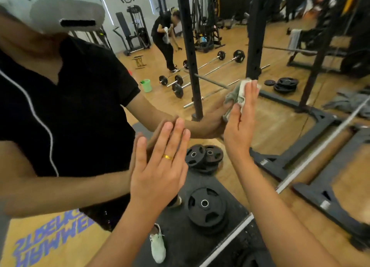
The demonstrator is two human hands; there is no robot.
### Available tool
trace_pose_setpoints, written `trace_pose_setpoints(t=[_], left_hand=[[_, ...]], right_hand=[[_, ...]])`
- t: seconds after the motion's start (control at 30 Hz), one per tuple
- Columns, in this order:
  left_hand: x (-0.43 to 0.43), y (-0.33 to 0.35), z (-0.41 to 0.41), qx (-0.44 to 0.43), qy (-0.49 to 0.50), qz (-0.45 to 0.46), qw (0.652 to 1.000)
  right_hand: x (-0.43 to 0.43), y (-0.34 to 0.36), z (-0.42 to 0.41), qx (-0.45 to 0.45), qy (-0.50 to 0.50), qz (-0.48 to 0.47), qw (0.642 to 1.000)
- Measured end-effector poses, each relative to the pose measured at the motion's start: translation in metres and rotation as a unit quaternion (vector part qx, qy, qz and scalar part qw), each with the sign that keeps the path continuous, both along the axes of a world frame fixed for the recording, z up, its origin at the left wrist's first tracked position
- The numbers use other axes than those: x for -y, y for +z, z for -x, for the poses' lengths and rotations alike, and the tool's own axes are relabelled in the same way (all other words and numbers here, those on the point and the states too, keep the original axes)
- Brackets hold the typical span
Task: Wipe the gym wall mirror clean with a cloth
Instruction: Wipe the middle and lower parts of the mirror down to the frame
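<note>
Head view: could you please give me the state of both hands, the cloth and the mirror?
right hand, flat, pressing the cloth on the mirror
cloth, crumpled, pinned under the right hand
left hand, flat, fingertips on the mirror, empty
mirror, upright, reflecting the gym

1. Large glass wall mirror (280, 114): smooth, glossy, reflective.
2. Crumpled grey-white cloth (235, 98): soft, matt fabric.
3. Thin gold-coloured metal ring (167, 157): polished, shiny.
4. Tan wooden floor (338, 184): smooth, lightly glossy.
5. Round black weight plates (208, 206), reflected: matt, rubber-like; shiny metal hubs.
</note>
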State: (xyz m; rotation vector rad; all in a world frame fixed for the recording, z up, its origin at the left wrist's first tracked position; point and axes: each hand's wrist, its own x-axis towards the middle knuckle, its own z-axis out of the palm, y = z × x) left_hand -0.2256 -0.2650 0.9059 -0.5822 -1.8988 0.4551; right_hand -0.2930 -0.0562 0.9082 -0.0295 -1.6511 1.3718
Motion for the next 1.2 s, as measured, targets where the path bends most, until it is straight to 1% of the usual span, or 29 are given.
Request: trace_pose_setpoints(t=[0.1,0.17,0.23,0.3,0.37,0.4,0.5,0.6,0.67,0.73,0.8,0.87,0.93,0.97,1.0,1.1,1.2], left_hand=[[-0.001,0.001,0.002,-0.005,0.005,0.006,1.000],[0.000,0.003,0.005,-0.009,0.000,0.002,1.000],[0.001,0.002,0.006,-0.013,0.002,-0.002,1.000],[0.003,0.000,0.004,-0.014,0.003,0.001,1.000],[0.003,-0.001,0.004,-0.016,0.002,0.009,1.000],[0.003,-0.001,0.003,-0.015,0.005,0.010,1.000],[0.003,0.002,0.002,-0.005,0.002,0.007,1.000],[0.002,0.004,0.004,-0.016,0.002,0.005,1.000],[0.000,0.006,0.005,-0.024,0.006,0.002,1.000],[0.000,0.006,0.005,-0.024,0.003,-0.002,1.000],[0.000,0.004,0.003,-0.020,0.001,-0.003,1.000],[0.000,0.004,0.002,-0.026,0.007,-0.003,1.000],[-0.003,0.006,0.002,-0.026,0.009,-0.004,1.000],[-0.003,0.007,0.002,-0.024,0.007,-0.006,1.000],[-0.004,0.007,0.002,-0.022,0.006,-0.009,1.000],[-0.004,0.006,0.000,-0.021,0.008,-0.009,1.000],[-0.003,0.007,-0.001,-0.009,0.003,-0.011,1.000]], right_hand=[[-0.016,0.022,0.008,-0.009,-0.009,0.017,1.000],[-0.021,0.025,0.011,-0.014,-0.021,0.019,1.000],[-0.011,0.013,0.007,-0.006,-0.009,0.022,1.000],[0.022,-0.014,-0.010,0.016,0.017,0.032,0.999],[0.050,-0.036,-0.028,0.031,0.027,0.015,0.999],[0.051,-0.040,-0.031,0.032,0.030,-0.002,0.999],[0.013,-0.013,-0.016,0.034,0.041,-0.036,0.998],[-0.016,0.026,-0.001,0.023,0.026,-0.006,0.999],[-0.007,0.029,-0.001,0.009,0.023,0.021,0.999],[0.015,0.012,-0.013,0.010,0.048,0.030,0.998],[0.041,-0.018,-0.035,0.026,0.092,0.010,0.995],[0.053,-0.039,-0.052,0.021,0.127,-0.050,0.990],[0.035,-0.034,-0.042,0.013,0.129,-0.097,0.987],[0.024,-0.023,-0.034,0.011,0.118,-0.105,0.987],[0.013,-0.010,-0.026,0.009,0.101,-0.095,0.990],[-0.006,0.030,-0.006,-0.002,0.059,-0.023,0.998],[0.008,0.032,-0.008,-0.008,0.048,0.014,0.999]])
